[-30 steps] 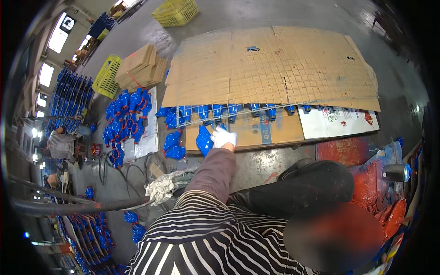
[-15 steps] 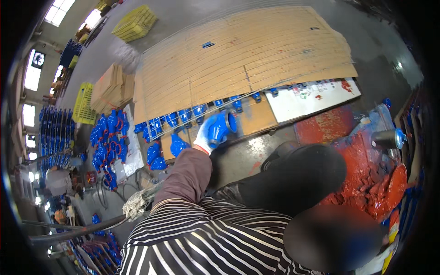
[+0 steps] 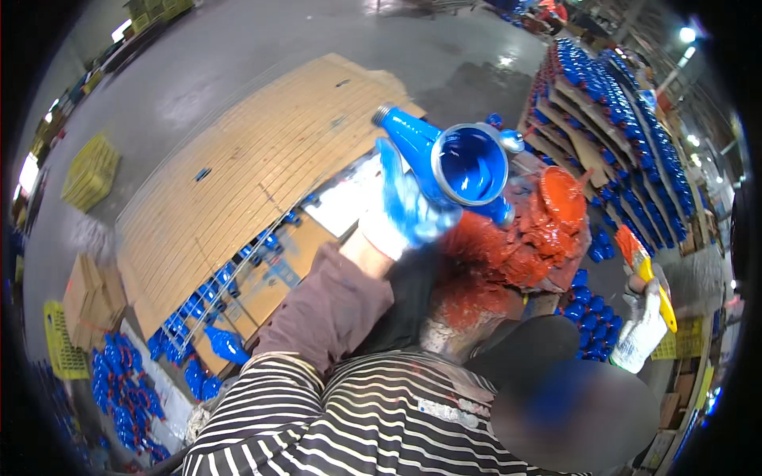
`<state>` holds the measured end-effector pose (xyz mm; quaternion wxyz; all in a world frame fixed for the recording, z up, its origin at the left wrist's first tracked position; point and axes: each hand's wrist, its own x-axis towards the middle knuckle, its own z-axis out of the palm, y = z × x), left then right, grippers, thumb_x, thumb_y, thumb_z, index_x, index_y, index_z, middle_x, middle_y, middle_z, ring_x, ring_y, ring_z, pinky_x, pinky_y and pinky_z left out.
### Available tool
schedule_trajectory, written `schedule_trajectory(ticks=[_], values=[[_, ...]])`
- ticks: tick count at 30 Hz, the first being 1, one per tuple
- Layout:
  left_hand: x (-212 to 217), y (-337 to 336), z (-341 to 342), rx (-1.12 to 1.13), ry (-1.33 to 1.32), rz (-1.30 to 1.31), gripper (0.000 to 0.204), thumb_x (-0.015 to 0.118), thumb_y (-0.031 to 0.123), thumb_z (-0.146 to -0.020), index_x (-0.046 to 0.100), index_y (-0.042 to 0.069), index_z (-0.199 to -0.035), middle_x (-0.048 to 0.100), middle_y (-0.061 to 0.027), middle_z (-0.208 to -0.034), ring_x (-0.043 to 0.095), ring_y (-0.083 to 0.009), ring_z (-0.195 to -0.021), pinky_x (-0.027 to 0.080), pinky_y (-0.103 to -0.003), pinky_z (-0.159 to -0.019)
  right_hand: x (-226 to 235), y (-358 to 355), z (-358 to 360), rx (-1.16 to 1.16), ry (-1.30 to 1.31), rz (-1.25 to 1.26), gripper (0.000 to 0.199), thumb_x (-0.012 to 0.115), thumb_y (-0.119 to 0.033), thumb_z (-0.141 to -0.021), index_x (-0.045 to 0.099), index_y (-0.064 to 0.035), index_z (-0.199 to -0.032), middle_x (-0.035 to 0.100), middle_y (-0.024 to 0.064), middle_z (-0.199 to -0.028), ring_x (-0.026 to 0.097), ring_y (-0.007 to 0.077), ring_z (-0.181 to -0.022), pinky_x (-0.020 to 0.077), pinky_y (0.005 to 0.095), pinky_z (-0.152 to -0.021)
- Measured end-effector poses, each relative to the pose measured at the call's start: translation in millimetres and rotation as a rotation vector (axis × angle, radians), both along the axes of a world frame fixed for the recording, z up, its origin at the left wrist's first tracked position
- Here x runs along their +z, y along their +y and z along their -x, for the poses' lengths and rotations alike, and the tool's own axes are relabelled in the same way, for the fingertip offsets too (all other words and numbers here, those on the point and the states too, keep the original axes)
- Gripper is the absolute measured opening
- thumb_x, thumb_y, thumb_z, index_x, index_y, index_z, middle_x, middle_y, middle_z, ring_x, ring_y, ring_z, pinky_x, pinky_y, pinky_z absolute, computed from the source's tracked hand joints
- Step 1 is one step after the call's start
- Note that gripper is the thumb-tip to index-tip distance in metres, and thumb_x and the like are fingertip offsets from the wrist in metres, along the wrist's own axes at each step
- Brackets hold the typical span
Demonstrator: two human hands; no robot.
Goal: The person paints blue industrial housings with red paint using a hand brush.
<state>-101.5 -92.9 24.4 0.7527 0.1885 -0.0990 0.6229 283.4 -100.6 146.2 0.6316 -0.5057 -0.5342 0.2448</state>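
Left hand [image 3: 405,210] in a paint-smeared white glove clasped the blue cast-metal valve body [image 3: 452,163] — likely heavy, stiff, slippery; right hand [image 3: 644,317] closed on a paintbrush [image 3: 647,270].

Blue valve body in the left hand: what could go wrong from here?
1. The blue valve body is held in a paint-smeared glove on the left hand; it could slip.
2. It hangs over the red paint mess; a touch could stain the blue coat.
3. The brush in the right hand could drip.
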Motion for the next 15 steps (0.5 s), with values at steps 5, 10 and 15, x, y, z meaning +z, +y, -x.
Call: schedule_trajectory(ticks=[5,10,15], values=[[54.3,7.3,-53.0,0.195,0.25,0.133,0.048,0.041,0.048,-0.096,0.055,0.006,-0.116,0.064,-0.0158,-0.106,0.065,-0.0313,-0.089,0.057,-0.045,-0.076,11.0,11.3,-3.0,-0.024,-0.013,-0.014,0.029,0.062,-0.023,-0.09,0.06,0.0006,-0.108,0.063,0.0063,-0.08,0.058,0.0106,-0.065,0.0452,0.023,-0.059],[63.7,51.9,-87.0,0.181,0.57,-0.081,0.035,0.046,0.034,-0.095,0.055,0.006,-0.113,0.064,-0.0173,-0.101,0.065,-0.0333,-0.084,0.057,-0.043,-0.061,9.6,73.7,13.7,0.028,-0.251,-0.19,0.035,0.051,-0.028,-0.096,0.061,0.0043,-0.105,0.056,0.0056,-0.063,0.05,0.0116,-0.054,0.0401,0.0266,-0.052],[45.0,97.6,-101.2,0.205,0.94,-0.106,0.019,0.068,0.019,-0.083,0.062,0.009,-0.098,0.066,-0.008,-0.096,0.064,-0.0199,-0.083,0.053,-0.033,-0.071,-8.9,149.1,29.6,0.124,0.354,0.006,0.027,0.054,-0.029,-0.094,0.057,-0.004,-0.085,0.052,0.0021,-0.064,0.046,0.0096,-0.051,0.0372,0.0239,-0.049]])
